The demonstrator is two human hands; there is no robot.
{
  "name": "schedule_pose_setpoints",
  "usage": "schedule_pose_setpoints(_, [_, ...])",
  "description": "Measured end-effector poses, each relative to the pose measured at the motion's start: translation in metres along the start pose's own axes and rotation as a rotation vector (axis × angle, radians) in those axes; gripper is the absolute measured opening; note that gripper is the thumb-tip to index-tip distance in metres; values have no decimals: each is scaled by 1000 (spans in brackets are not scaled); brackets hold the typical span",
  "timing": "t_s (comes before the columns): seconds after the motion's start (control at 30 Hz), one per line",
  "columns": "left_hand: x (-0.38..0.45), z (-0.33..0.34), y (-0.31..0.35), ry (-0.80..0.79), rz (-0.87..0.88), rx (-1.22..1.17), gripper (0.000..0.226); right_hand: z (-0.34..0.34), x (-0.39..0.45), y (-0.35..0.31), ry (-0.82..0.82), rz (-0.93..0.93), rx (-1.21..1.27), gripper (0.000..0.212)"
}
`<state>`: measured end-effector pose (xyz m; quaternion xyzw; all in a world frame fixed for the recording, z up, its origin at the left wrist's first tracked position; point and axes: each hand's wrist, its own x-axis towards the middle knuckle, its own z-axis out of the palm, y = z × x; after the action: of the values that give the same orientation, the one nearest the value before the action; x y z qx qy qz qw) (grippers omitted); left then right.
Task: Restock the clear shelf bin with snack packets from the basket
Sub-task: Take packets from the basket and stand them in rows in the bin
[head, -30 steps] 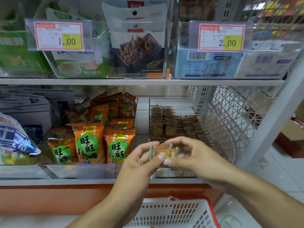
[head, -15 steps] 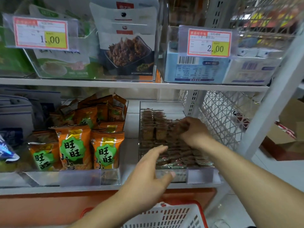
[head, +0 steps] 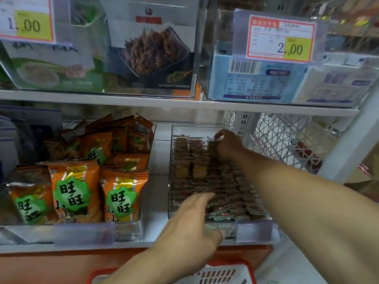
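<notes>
Fingers of the right hand [head: 226,143] curl over the top of a snack packet [head: 213,144] at the back of the clear bin [head: 254,229], pinching it among the upright rows. The left hand [head: 190,226] lies flat with straight fingers on the bin's front edge, touching the front packets. The basket [head: 225,273] sits below the shelf.
</notes>
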<state>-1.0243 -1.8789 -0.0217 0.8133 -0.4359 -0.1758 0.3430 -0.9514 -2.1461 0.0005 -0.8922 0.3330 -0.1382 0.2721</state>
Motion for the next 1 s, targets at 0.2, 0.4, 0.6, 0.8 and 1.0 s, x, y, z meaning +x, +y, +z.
schedule_pose_setpoints(0.2, [-1, 1, -2, 19, 24, -17, 80, 4, -8, 0, 18, -15, 162, 41])
schedule_pose_setpoints(0.4, [-2, 1, -2, 35, 46, -21, 76, 5, -13, 1, -2, -79, 49, 35])
schedule_pose_setpoints(0.6, [-3, 2, -3, 38, 73, -7, 74, 5, -15, 2, 28, -95, 58, 36])
schedule_pose_setpoints(0.8, [-1, 1, -2, 30, 76, 15, 74, 7, -13, 3, -42, -111, -36, 42])
schedule_pose_setpoints(1.0, [-4, -1, -4, 36, 100, 60, 70, 7, -18, 3, 95, -35, 32, 50])
